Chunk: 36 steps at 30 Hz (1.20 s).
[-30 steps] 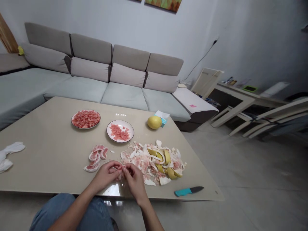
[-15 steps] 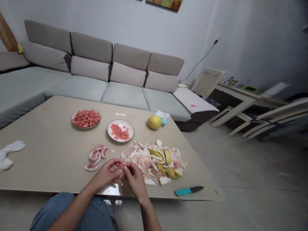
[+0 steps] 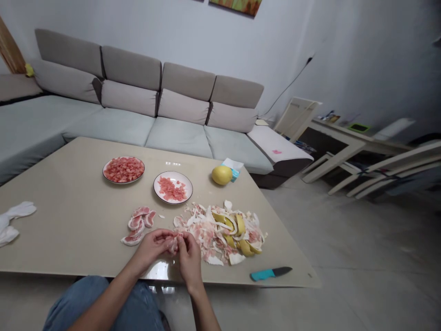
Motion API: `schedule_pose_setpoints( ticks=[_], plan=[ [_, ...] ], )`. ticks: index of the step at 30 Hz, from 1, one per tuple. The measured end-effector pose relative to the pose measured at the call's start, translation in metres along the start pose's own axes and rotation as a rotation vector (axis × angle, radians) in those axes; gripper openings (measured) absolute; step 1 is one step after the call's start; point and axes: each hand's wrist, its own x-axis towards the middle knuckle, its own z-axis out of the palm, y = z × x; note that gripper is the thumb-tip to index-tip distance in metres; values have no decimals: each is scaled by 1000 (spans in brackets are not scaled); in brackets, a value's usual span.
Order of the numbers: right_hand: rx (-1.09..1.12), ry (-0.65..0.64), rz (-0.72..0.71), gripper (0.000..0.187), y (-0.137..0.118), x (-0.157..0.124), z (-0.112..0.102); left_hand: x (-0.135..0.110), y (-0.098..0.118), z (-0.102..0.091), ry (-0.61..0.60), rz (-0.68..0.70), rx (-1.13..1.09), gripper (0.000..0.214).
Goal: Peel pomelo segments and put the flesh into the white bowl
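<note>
Between my fingers is a pinkish pomelo segment [image 3: 172, 246], its pale skin partly loose. My left hand [image 3: 151, 248] grips it from the left, and my right hand [image 3: 189, 258] pinches it at the right; the fingers cover much of it. Left of my hands lie several unpeeled pomelo segments [image 3: 136, 226] with white membrane. To the right spreads a heap of torn membrane and yellow rind [image 3: 217, 232]. Beyond are a white plate [image 3: 186, 181] with a small amount of pink pulp and a fuller plate [image 3: 104, 170] piled with pulp pieces.
A turquoise-handled knife [image 3: 270, 273] lies by the table's near right edge. At the back right, a whole yellow pomelo [image 3: 222, 175] sits before a tissue pack [image 3: 234, 168]. White crumpled plastic [image 3: 15, 218] is at the left. A grey sofa [image 3: 179, 133] stands behind the table [image 3: 69, 207].
My right hand has shifted slightly left and turned more upright, nearer my left hand. More of the pale segment now shows between the fingers. The plates and the heap stay put.
</note>
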Motion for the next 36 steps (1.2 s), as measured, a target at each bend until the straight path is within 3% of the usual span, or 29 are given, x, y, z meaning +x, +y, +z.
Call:
schedule_pose_setpoints(
  ticks=[5,12,17,20,25,27,30,36],
  plan=[
    [77,14,24,20,-3,1,2,-3,9,6,83,-18,-34,38],
    [160,17,85,21,-9,1,-4,-4,8,3,101,-67,-95,34],
    [186,-99,118,24,-11,8,-11,-4,9,-2,55,-95,-161,34],
    [148,-104,93,25,-13,9,-13,-4,12,0,20,-74,-159,38],
    [152,-170,85,20,-19,2,-7,-2,9,5,-30,21,45,45],
    [185,-206,101,20,-20,-1,-2,0,5,6,10,86,144,39],
    [164,-161,84,21,-19,-4,4,3,-1,7,102,155,223,33],
    [169,-79,69,22,-24,-8,18,2,-7,11,206,167,190,36]
  ],
)
